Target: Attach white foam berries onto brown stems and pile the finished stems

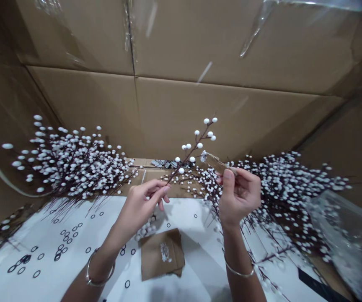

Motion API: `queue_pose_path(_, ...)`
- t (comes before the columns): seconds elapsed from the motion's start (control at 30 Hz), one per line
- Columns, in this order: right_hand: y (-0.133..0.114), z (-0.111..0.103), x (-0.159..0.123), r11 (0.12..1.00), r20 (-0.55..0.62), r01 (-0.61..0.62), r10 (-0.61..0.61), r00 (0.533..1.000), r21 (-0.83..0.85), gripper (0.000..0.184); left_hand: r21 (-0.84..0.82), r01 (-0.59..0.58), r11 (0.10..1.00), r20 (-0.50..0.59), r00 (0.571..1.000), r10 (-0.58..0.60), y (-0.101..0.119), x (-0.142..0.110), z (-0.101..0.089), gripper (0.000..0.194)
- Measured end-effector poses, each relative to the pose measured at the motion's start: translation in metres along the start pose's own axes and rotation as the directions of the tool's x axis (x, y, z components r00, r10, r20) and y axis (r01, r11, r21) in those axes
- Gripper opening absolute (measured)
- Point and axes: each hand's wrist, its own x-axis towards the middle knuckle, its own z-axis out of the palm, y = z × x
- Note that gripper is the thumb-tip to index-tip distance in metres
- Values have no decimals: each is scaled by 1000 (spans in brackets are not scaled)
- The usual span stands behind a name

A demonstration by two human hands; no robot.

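A thin dark stem of round white berries (193,149) is being held up, its lower end pinched in the narrowly closed fingers of the left hand (140,207)! A strip of kraft card (218,163) is gripped between thumb and fingertips of the right hand (239,195), just beside the stem. Bristling heaps of berry sprays (71,161) are banked on both sides, a folded brown card (162,253) is laid below on a white sheet printed with black rings (55,251), and corrugated cardboard walls (181,113) are rising behind.
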Motion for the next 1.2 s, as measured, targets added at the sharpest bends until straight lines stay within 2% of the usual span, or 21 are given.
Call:
queue_pose_path(0.23, 0, 0, 2, 1000, -17, 9, -9, 1000, -3, 14, 5, -3, 1000, -1, 1000, 3, 0, -1, 0, 20)
queue_pose_path(0.43, -1, -2, 4, 997, -43, -37, 34, 998, -69, 15, 4, -7, 1000, -4, 1000, 7, 0, 0, 0, 21)
queue_pose_path(0.67, -1, -3, 12, 998, -92, -47, 43, 995, -42, 14, 38, -20, 999, 15, 1000, 20, -4, 1, -1, 23)
queue_pose_path(0.8, 6, -4, 16, 999, -100, -28, 26, 995, -23, 16, 55, -21, 998, 41, 999, 19, -4, 1, 0, 24)
queue_pose_path(1.2, 15, -10, 18, 988, -94, 30, -44, 995, -154, 18, 91, -30, 995, 93, 995, 22, -1, 0, 4, 23)
